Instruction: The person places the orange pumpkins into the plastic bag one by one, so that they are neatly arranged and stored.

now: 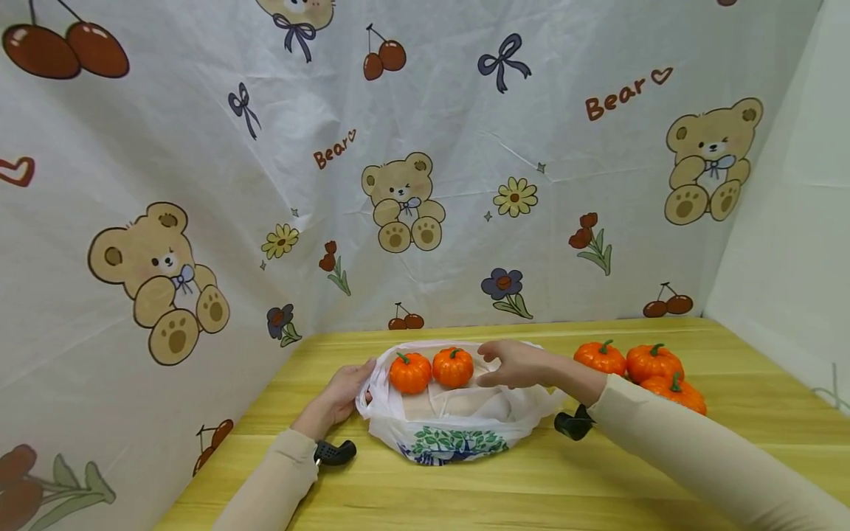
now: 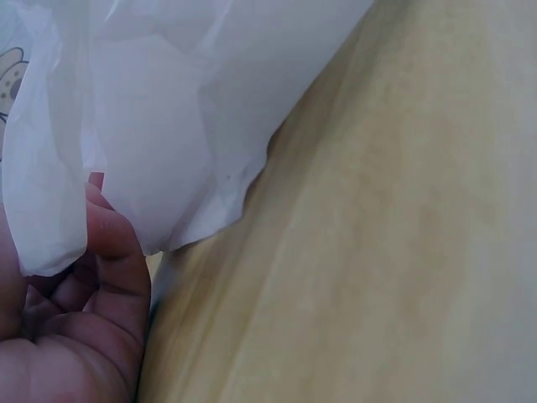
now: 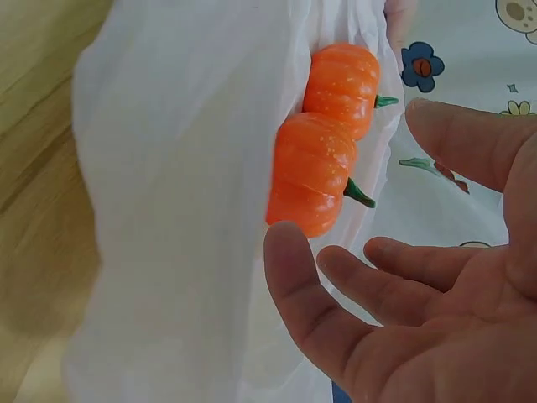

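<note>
A white plastic bag (image 1: 388, 426) with a printed tree design lies spread with its mouth open. Inside it sit two small orange pumpkins with green stems, a left pumpkin (image 1: 410, 375) and a right pumpkin (image 1: 454, 370). My left hand (image 1: 343, 389) pinches the bag's left rim; in the left wrist view the white plastic (image 2: 155, 126) passes between thumb and fingers. Over the bag's right part is my right hand (image 1: 518, 364), fingers spread and slightly bent, holding nothing. In the right wrist view its fingertips are close to the nearer pumpkin (image 3: 310, 176).
Three more orange pumpkins stand grouped right of the bag: a back-left one (image 1: 598, 358), a back-right one (image 1: 654, 363) and a front one (image 1: 676, 394). The wooden table (image 1: 412, 505) meets a bear-print sheet (image 1: 458, 251) behind and at left, and a white wall (image 1: 797, 295) at right.
</note>
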{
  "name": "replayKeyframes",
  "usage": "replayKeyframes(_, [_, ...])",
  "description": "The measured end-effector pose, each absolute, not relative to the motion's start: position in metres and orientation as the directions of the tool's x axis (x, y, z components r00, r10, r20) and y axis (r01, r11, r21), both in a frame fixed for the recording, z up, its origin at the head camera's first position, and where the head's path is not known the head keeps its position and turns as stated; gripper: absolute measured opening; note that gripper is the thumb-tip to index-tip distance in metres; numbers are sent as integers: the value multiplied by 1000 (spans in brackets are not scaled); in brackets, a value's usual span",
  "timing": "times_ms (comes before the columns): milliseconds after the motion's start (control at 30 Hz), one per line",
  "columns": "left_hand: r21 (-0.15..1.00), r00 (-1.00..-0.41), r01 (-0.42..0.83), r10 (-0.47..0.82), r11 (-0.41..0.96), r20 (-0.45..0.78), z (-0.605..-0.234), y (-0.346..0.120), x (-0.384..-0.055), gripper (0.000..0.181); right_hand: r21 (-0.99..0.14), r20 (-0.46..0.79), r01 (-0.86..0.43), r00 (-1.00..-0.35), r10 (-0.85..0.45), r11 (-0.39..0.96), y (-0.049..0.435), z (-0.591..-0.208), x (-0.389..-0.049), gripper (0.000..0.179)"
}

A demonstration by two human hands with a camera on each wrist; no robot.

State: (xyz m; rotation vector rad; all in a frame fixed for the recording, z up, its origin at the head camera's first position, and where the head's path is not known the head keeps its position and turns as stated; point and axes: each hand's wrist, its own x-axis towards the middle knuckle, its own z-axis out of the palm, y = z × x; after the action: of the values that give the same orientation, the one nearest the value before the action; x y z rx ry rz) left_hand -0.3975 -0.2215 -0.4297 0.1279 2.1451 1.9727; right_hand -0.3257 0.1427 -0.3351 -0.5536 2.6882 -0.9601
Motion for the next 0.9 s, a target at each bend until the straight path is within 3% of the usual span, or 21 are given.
replayKeyframes(900, [990, -969, -95, 219, 100, -115, -433, -225, -403, 44, -637, -62, -312, -891, -450, 705, 207, -318, -297, 68])
